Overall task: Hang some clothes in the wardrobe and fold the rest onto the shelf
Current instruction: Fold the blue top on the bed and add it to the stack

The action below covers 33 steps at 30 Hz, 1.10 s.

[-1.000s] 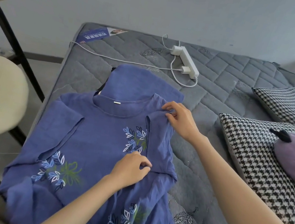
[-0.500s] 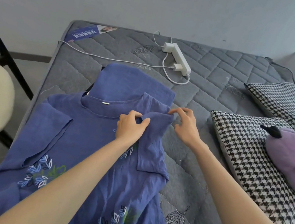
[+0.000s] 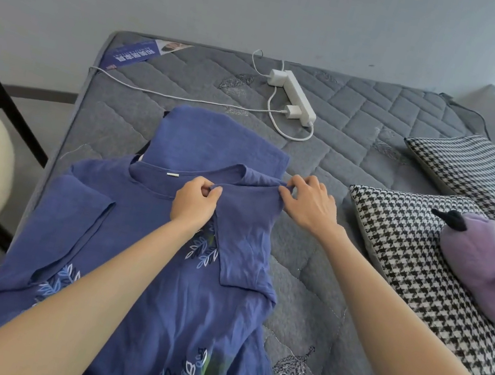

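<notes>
Both the left hand and right hand are pinching the blue dress's folded shoulder, lying near the mattress's left edge.

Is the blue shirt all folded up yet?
Only partly. The blue shirt lies mostly spread on the mattress; one sleeve is folded over its front, with the left hand and right hand pinching that sleeve's top edge.

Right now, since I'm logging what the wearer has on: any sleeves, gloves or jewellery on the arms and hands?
Both forearms are bare to the frame edge, no sleeves showing. The left hand and right hand show no gloves, rings, watch or bracelet.
</notes>
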Each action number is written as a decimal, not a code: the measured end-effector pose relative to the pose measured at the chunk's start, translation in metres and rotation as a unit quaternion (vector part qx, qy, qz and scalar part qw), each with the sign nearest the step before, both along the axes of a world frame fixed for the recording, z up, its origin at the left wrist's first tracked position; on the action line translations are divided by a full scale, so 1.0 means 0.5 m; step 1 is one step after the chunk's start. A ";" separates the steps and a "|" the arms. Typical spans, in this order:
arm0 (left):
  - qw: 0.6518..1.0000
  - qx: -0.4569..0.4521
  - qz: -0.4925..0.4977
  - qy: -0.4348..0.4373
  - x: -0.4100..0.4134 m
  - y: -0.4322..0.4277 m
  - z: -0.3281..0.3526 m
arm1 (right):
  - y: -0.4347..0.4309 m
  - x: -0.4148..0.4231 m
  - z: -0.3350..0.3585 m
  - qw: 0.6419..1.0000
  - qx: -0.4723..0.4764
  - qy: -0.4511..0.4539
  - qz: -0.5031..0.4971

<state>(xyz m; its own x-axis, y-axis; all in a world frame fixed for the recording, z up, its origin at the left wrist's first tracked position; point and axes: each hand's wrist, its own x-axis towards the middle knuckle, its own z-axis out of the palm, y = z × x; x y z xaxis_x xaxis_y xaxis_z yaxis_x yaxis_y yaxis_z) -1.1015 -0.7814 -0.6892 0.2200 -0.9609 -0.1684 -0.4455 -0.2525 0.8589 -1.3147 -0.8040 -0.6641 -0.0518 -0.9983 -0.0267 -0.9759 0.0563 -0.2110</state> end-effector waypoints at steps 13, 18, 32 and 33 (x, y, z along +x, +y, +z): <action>0.994 -0.055 -0.094 -0.008 0.108 0.026 0.008 | 0.022 0.079 0.003 0.985 -0.004 -0.109 0.130; 0.980 -0.126 -0.080 -0.132 0.256 0.032 -0.016 | 0.003 0.117 0.003 0.988 0.007 -0.072 0.138; 0.836 0.042 -0.267 -0.478 0.401 -0.012 -0.036 | -0.027 0.161 0.007 0.992 0.018 -0.002 0.124; 0.839 0.033 -0.265 -0.475 0.402 -0.014 -0.032 | -0.027 0.161 0.007 0.992 0.020 -0.002 0.122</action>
<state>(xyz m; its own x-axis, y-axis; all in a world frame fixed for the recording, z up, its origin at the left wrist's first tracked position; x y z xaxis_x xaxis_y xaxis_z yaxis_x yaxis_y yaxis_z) -0.9007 -0.7885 -0.7052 -0.1696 -0.9616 -0.2159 -0.9855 0.1635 0.0458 -1.2341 -0.8177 -0.6603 0.1923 -0.9790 -0.0672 -0.9603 -0.1736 -0.2182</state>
